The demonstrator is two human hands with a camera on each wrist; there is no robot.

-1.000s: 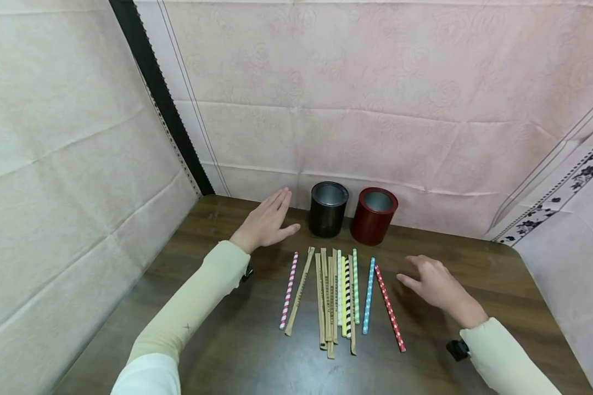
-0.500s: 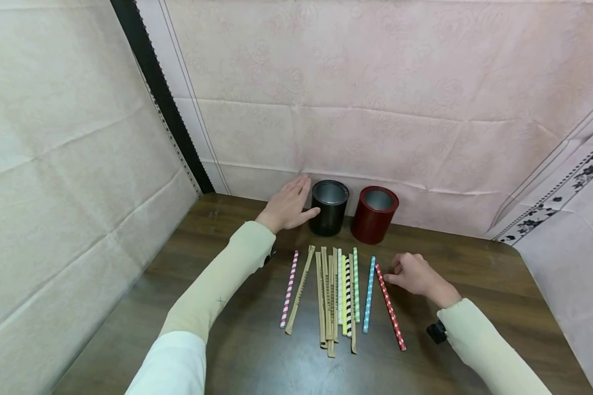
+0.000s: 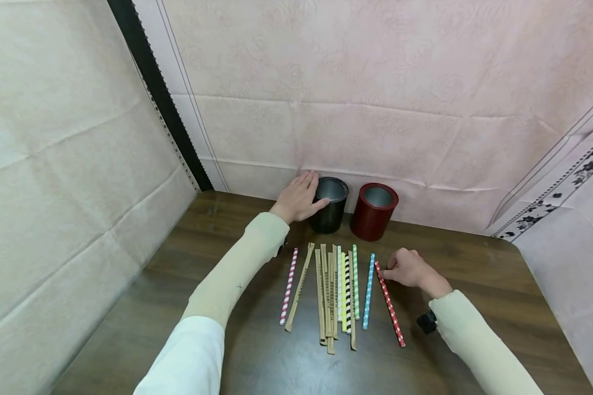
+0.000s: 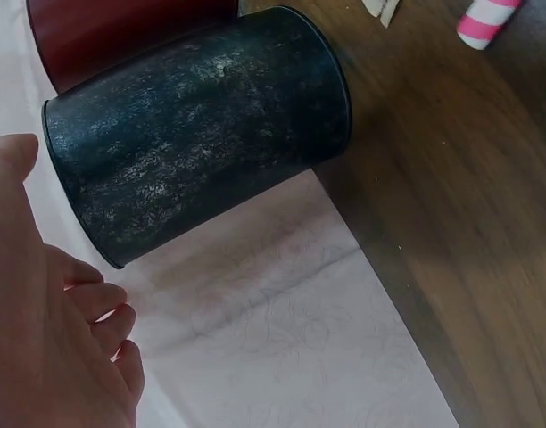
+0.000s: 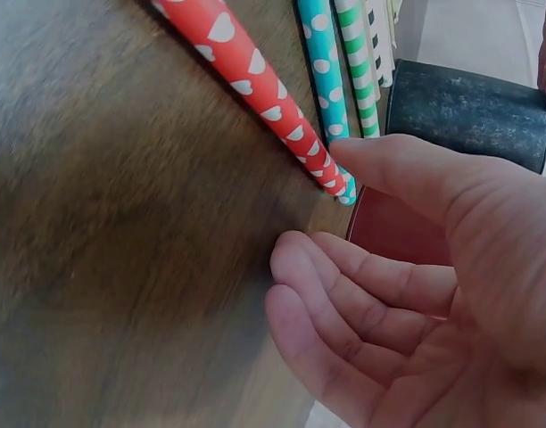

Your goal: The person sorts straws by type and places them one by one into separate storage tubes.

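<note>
Beside the black can [image 3: 332,216] is my left hand [image 3: 298,198], fingers extended and thumb overlapping the can's near-left rim in the head view. In the left wrist view the hand [image 4: 41,303] stands by the can's open end, with nothing in its grasp. My right hand [image 3: 411,269] is at the far end of a red paper straw [image 3: 389,303] with white hearts. In the right wrist view its thumb [image 5: 389,165] overlaps the straw's tip; the other fingers [image 5: 344,321] bend loosely, apart from the thumb. A dark red can [image 3: 373,219] stands right of the black one.
Left of the red straw lie a blue dotted straw [image 3: 369,291], a green striped straw [image 3: 356,280], several brown paper-wrapped straws [image 3: 323,296] and a pink striped straw [image 3: 289,285]. Behind the cans, a pale cloth wall [image 3: 375,82] rises at the wooden table's [image 3: 257,351] back edge.
My left hand has moved right, up to the black can. The right hand has moved left to the red straw's far end, its fingers bending more. Cans and straws stay in place.
</note>
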